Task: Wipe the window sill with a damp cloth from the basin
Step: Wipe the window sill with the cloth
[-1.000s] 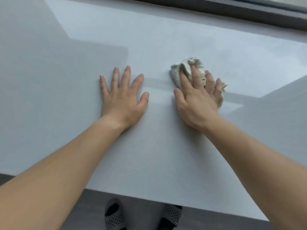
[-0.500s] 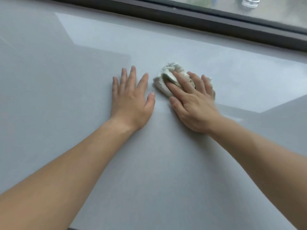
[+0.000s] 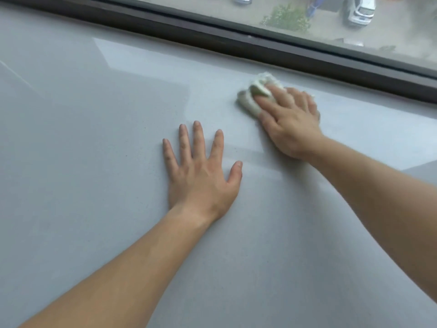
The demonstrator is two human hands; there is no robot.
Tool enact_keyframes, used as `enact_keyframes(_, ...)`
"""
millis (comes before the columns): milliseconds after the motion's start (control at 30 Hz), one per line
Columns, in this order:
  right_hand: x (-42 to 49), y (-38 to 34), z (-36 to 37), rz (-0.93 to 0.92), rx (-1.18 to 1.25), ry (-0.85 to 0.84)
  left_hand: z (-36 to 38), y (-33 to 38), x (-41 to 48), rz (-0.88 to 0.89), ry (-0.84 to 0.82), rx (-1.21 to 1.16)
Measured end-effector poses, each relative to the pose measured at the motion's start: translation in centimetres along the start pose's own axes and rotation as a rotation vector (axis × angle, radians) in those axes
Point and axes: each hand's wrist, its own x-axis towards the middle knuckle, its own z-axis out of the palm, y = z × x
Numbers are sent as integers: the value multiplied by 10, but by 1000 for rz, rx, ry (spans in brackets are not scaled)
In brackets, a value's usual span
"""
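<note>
The wide pale grey window sill (image 3: pixel 94 143) fills most of the view. A crumpled off-white cloth (image 3: pixel 254 95) lies on it close to the dark window frame. My right hand (image 3: pixel 290 119) presses flat on the cloth, fingers over it, covering its right part. My left hand (image 3: pixel 201 171) rests palm down on the bare sill, fingers spread, nearer to me and left of the cloth, holding nothing. No basin is in view.
A dark window frame (image 3: pixel 236 41) runs across the back of the sill, slanting down to the right. Through the glass (image 3: pixel 331 17) I see a street with parked cars far below. A faint wet streak shows on the sill between my hands.
My right hand has pushed the cloth away from me, toward the window frame. My left hand has stayed flat on the sill. My view has tilted up, bringing the window in.
</note>
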Motion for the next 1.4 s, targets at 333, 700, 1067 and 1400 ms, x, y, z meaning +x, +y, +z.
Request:
enact_keyframes(333,59,10,-3,-145,-10,4,0,2,3,-13,-8,22)
enact_keyframes(700,-37,52,-2,183,-12,56,-1,3,3,-31,-23,19)
enact_keyframes(1067,-114,14,7,52,-21,-4,-8,18,-50,107,81,-180)
enact_keyframes(1400,-145,9,10,176,3,34,12,22,-103,212,-28,-39)
